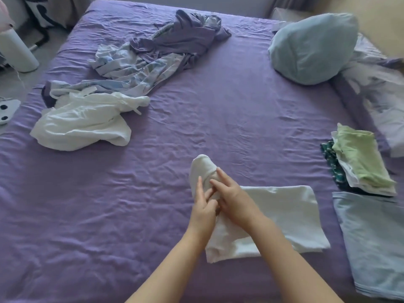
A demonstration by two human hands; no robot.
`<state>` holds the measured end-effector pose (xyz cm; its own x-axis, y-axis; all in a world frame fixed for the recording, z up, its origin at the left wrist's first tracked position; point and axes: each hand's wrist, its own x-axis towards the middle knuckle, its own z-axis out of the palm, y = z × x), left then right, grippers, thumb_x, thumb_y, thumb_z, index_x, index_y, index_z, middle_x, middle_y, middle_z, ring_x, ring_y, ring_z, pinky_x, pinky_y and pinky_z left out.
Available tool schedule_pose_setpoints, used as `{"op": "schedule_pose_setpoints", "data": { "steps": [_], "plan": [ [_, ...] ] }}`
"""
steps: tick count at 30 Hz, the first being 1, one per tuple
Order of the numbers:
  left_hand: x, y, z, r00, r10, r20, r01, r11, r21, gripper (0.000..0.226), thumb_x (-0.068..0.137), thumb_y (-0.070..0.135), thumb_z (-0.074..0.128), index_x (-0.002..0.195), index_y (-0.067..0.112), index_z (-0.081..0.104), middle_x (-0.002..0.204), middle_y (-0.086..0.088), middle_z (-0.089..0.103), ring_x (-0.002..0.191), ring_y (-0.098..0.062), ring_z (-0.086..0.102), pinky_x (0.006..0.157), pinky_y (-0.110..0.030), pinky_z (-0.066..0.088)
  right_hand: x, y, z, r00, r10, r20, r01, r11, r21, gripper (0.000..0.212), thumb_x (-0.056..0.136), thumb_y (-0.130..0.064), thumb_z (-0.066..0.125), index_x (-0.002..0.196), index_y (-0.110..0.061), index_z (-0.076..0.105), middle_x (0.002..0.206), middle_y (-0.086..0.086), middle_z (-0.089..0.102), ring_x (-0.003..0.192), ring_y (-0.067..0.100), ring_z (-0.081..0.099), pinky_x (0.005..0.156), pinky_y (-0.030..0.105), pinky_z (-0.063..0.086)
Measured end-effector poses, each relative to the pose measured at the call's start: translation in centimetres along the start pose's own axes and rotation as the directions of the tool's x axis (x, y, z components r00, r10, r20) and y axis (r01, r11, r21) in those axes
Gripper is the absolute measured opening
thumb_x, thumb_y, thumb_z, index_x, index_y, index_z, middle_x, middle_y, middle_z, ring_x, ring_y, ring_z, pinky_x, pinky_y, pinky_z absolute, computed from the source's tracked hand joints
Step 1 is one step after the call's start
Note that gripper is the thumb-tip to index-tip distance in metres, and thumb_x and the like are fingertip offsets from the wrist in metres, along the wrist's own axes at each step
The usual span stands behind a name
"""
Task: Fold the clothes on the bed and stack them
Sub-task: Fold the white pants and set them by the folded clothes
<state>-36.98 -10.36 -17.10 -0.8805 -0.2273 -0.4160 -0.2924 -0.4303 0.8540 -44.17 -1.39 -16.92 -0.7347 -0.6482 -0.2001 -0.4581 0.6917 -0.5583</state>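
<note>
Both my hands hold a small white sock [202, 169] above the purple bed [131, 215], near its front middle. My left hand [203, 206] grips its lower part and my right hand [231, 197] pinches its side, fingers closed on the cloth. Under my right wrist lies a folded white garment [284, 215]. A crumpled white garment [85, 123] lies at the left. Behind it sprawls a loose purple and pale blue patterned garment [153, 55]. At the right edge sits a stack of folded clothes [360, 160] with a green piece on top, and a folded light blue garment [376, 239] in front of it.
A light blue pillow [310, 49] rests at the back right, with lilac bedding [380, 90] beside it. On the floor to the left stand a white cylinder [15, 51] and a white slipper [6, 112].
</note>
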Motion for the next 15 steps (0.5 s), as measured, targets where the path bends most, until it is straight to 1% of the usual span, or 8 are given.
{"op": "schedule_pose_setpoints", "data": {
  "steps": [1, 2, 4, 7, 9, 10, 13, 15],
  "plan": [
    [0.4, 0.1, 0.4, 0.992, 0.125, -0.001, -0.122, 0.964, 0.234, 0.08, 0.083, -0.013, 0.039, 0.143, 0.037, 0.022, 0.131, -0.001, 0.057, 0.111, -0.01, 0.059, 0.097, -0.022, 0.045, -0.7, 0.6, -0.4, 1.0, 0.011, -0.002, -0.011, 1.0, 0.021, 0.055, 0.09, 0.003, 0.044, 0.142, -0.013, 0.039, 0.158, 0.003, 0.014, 0.144, 0.015, 0.015, 0.11, 0.015, 0.013],
    [1.0, 0.0, 0.6, 0.957, 0.287, 0.044, -0.266, 0.808, 0.525, 0.082, 0.079, -0.012, 0.044, 0.145, 0.033, 0.027, 0.13, -0.004, 0.055, 0.112, -0.012, 0.057, 0.096, -0.016, 0.042, -1.4, 1.2, -0.8, 1.0, 0.012, -0.011, -0.012, 1.0, 0.02, 0.057, 0.091, 0.006, 0.04, 0.145, -0.014, 0.034, 0.158, 0.002, 0.014, 0.145, 0.015, 0.012, 0.111, 0.015, 0.009],
    [2.9, 0.1, 1.2, 0.825, 0.5, 0.262, -0.402, 0.194, 0.895, 0.083, 0.075, -0.005, 0.055, 0.146, 0.031, 0.031, 0.141, -0.01, 0.044, 0.128, -0.027, 0.043, 0.104, -0.03, 0.035, -2.7, 2.5, -1.3, 0.999, -0.006, -0.037, 0.005, 1.0, -0.023, 0.059, 0.094, 0.005, 0.034, 0.148, -0.015, 0.024, 0.159, 0.002, 0.009, 0.146, 0.015, 0.006, 0.115, 0.021, 0.005],
    [6.2, 2.3, 2.9, 0.806, 0.218, 0.551, -0.428, -0.428, 0.796, 0.063, 0.091, 0.014, 0.047, 0.147, 0.036, 0.028, 0.158, 0.0, 0.016, 0.146, -0.032, 0.001, 0.114, -0.057, -0.002, -4.2, 4.0, -2.4, 0.993, -0.112, -0.045, 0.101, 0.975, -0.196, 0.053, 0.093, 0.001, 0.029, 0.145, -0.01, 0.033, 0.157, 0.015, 0.013, 0.145, 0.032, 0.014, 0.115, 0.032, 0.021],
    [8.3, 3.3, 4.4, 0.773, 0.014, 0.635, -0.502, -0.598, 0.625, 0.038, 0.097, 0.017, 0.036, 0.132, 0.031, 0.043, 0.144, 0.005, 0.041, 0.147, -0.026, 0.004, 0.108, -0.059, -0.02, -5.5, 4.9, -3.1, 0.983, -0.157, -0.091, 0.125, 0.951, -0.283, 0.049, 0.087, -0.005, 0.03, 0.127, -0.007, 0.058, 0.15, 0.021, 0.028, 0.135, 0.041, 0.035, 0.094, 0.037, 0.05],
    [9.0, 3.6, 5.3, 0.759, -0.032, 0.651, -0.521, -0.63, 0.576, 0.031, 0.098, 0.016, 0.034, 0.123, 0.027, 0.049, 0.129, 0.006, 0.052, 0.144, -0.022, 0.018, 0.107, -0.058, -0.02, -6.3, 5.1, -3.2, 0.99, -0.107, -0.094, 0.074, 0.95, -0.303, 0.044, 0.089, -0.01, 0.033, 0.124, -0.011, 0.06, 0.154, 0.016, 0.02, 0.135, 0.04, 0.035, 0.085, 0.038, 0.054],
    [10.4, 3.5, 7.9, 0.735, -0.106, 0.67, -0.578, -0.614, 0.538, 0.026, 0.097, 0.016, 0.037, 0.114, 0.027, 0.053, 0.11, 0.008, 0.055, 0.127, -0.013, 0.039, 0.113, -0.056, -0.005, -8.9, 6.2, -2.9, 0.994, 0.101, -0.037, -0.106, 0.966, -0.234, 0.047, 0.095, -0.042, 0.037, 0.138, -0.026, 0.038, 0.155, -0.006, -0.022, 0.146, 0.026, 0.002, 0.092, 0.039, 0.046],
    [10.9, 3.2, 9.6, 0.663, -0.133, 0.737, -0.638, -0.615, 0.464, 0.024, 0.095, 0.019, 0.043, 0.115, 0.029, 0.054, 0.11, 0.01, 0.055, 0.12, -0.014, 0.043, 0.113, -0.047, 0.017, -10.3, 7.1, -2.5, 0.987, 0.155, -0.046, -0.161, 0.963, -0.215, 0.05, 0.093, -0.032, 0.039, 0.142, -0.024, 0.03, 0.148, -0.008, -0.037, 0.146, 0.023, -0.005, 0.095, 0.039, 0.044]
  ]
}}
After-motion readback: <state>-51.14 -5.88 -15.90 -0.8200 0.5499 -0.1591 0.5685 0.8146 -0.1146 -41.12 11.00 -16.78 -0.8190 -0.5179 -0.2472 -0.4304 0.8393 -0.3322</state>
